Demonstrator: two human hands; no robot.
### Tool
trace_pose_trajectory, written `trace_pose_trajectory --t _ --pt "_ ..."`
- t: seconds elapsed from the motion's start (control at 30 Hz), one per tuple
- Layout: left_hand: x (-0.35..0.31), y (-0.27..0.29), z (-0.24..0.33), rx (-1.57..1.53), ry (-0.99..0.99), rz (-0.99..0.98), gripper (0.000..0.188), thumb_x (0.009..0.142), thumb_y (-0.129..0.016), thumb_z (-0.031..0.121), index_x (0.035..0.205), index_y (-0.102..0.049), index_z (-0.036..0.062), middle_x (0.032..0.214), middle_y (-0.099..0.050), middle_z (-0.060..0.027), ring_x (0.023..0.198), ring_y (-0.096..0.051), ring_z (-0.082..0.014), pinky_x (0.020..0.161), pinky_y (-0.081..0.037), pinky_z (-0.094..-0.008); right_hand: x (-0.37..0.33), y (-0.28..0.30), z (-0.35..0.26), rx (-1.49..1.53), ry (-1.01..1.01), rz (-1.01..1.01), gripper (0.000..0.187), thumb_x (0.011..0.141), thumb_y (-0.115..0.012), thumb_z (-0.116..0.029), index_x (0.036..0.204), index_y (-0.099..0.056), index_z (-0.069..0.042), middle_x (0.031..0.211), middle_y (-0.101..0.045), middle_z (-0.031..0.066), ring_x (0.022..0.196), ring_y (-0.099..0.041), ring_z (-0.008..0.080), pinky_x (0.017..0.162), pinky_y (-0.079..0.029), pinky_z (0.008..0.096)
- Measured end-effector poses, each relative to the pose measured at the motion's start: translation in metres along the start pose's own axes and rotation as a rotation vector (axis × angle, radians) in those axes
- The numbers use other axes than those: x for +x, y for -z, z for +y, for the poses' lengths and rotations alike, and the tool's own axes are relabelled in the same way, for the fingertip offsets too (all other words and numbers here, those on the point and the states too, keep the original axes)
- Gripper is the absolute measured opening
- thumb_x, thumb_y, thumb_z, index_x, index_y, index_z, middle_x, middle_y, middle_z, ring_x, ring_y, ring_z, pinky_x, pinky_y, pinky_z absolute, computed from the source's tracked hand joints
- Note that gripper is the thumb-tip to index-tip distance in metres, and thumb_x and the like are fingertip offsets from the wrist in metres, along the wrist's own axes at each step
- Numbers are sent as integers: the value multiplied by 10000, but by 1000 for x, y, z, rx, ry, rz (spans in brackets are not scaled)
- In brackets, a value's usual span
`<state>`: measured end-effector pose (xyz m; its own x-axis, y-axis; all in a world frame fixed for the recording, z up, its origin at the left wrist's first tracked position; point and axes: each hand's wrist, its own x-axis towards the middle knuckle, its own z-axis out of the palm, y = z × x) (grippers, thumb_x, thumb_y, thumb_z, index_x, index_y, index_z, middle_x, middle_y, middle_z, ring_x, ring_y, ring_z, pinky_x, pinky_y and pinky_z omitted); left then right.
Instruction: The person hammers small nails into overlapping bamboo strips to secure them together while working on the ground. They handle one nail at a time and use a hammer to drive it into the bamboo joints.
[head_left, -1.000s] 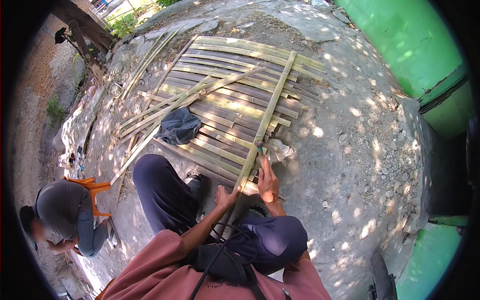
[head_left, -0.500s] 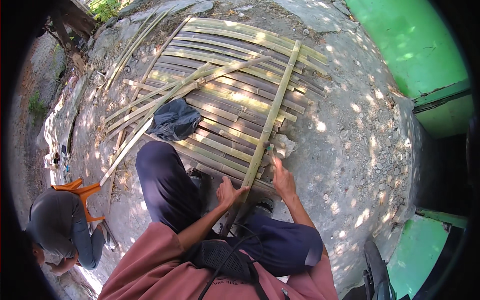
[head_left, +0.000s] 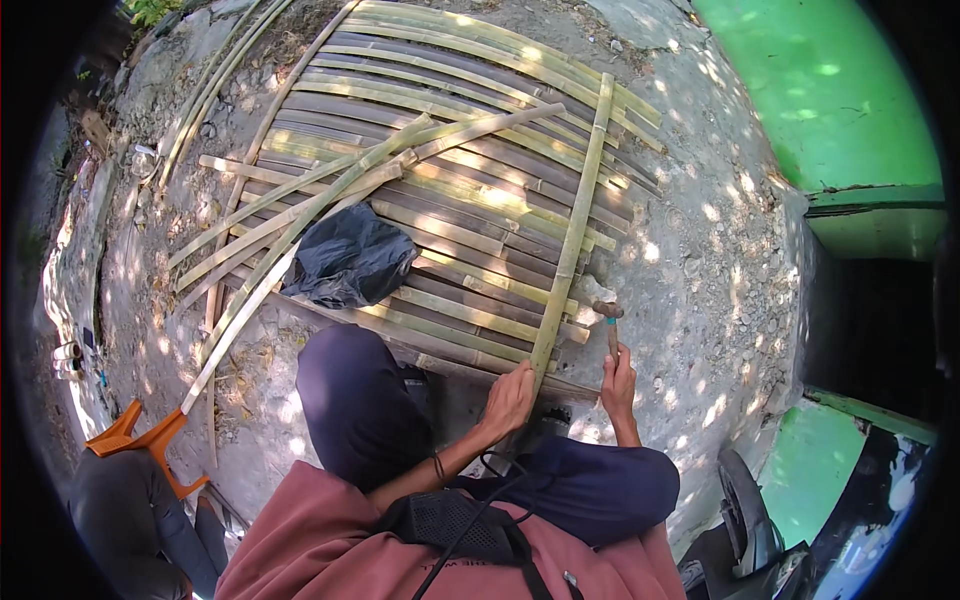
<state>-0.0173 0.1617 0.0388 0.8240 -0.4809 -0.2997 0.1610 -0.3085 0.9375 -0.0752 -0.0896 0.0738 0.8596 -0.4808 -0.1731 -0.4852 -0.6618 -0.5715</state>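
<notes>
Across the right part of a panel of bamboo slats (head_left: pixel 470 240) lies a long bamboo strip (head_left: pixel 572 230), its near end coming toward my knees. My left hand (head_left: pixel 508 398) is closed at the strip's near end, knuckles up, fingers gripping its edge. Off to the strip's right, my right hand (head_left: pixel 619 382) is wrapped round the handle of a hammer (head_left: pixel 611 325). The hammer's head is raised, apart from the strip. Whether a nail is in my left fingers cannot be seen.
Loose bamboo strips (head_left: pixel 330 195) cross over the panel's left side, with a black plastic bag (head_left: pixel 350 258) beside them. At the lower left a person (head_left: pixel 140 510) sits by an orange plastic chair (head_left: pixel 150 440). A green wall (head_left: pixel 830 90) stands at the right.
My right hand has swung the hammer right, away from the strip. My left hand has gone from thumb stretched out to closed at the strip's edge. The whole view has shifted slightly.
</notes>
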Motion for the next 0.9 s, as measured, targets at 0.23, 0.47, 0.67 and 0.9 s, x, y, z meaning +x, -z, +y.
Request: trace_pose_trajectory --t 0.23,0.47,0.67,0.9 --pt "0 16 41 -245 30 -41 249 1136 -462 250 1114 -568 26 797 -612 -327 843 -608 -585 761 -431 -657 -4 8 -18 24 -31 88 293 1150 -531 -210 1388 -565 -44 731 -608 91 626 -595 231 608 -459 404" --pt "18 34 14 12 -194 145 154 1046 -661 111 1121 -780 49 955 -619 -133 929 -610 -327 865 -498 -428 9 -20 6 163 -43 64 320 1142 -537 -248 1374 -568 -31 756 -615 110 673 -617 263 648 -459 441" --pt "44 41 18 -2 -41 157 166 954 -791 78 1100 -866 105 921 -686 -73 853 -633 -205 756 -509 -356 3 -23 8 257 29 59 350 1136 -547 -271 1350 -549 6 721 -586 153 633 -604 311 612 -429 463" --pt "133 -1 15 -114 -167 184 190 939 -801 35 1106 -868 97 924 -738 -73 810 -687 -172 719 -534 -342 -7 -41 14 426 -93 103 377 1138 -540 -271 1422 -593 -30 746 -613 115 653 -606 233 634 -462 424"
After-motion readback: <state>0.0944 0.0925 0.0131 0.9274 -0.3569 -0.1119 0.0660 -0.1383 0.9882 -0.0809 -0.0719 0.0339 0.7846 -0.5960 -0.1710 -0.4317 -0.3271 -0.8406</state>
